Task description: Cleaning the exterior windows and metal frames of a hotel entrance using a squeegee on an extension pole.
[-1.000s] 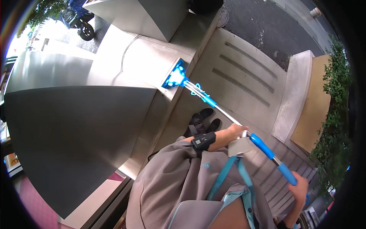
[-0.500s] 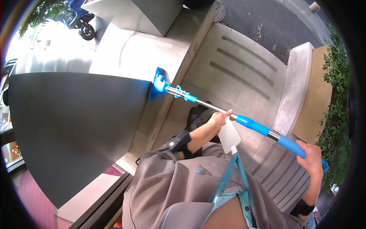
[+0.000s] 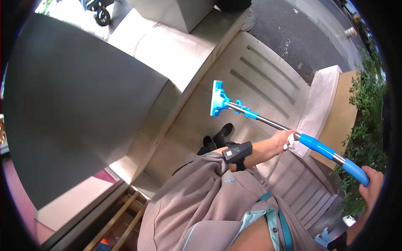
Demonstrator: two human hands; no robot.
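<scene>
A long blue and silver window squeegee (image 3: 272, 123) slants across the view, gripped by both hands. Its blue head (image 3: 218, 101), with a pale strip along the outer edge, hangs over the paving, apart from the large dark grey panel (image 3: 88, 104). My left hand (image 3: 281, 142) is closed around the metal pole just ahead of the blue sleeve. Something small and white shows under its fingers; I cannot tell what. At the pole's far right end, my right hand (image 3: 372, 186) wraps the blue grip. A black device (image 3: 237, 153) is strapped to my left forearm.
A pale stone ledge (image 3: 184, 54) runs beside the panel. Ahead lies paving with dark strips (image 3: 264, 85). A low wall (image 3: 320, 92) and green shrubs (image 3: 364, 113) border the right side. Steps (image 3: 299, 188) lie at lower right, and a wooden frame (image 3: 119, 217) stands at lower left.
The squeegee has swung right, its head moving from the panel's edge to over the paving. Both hands have moved right with it. The white card hanging by my left hand has gone mostly from view.
</scene>
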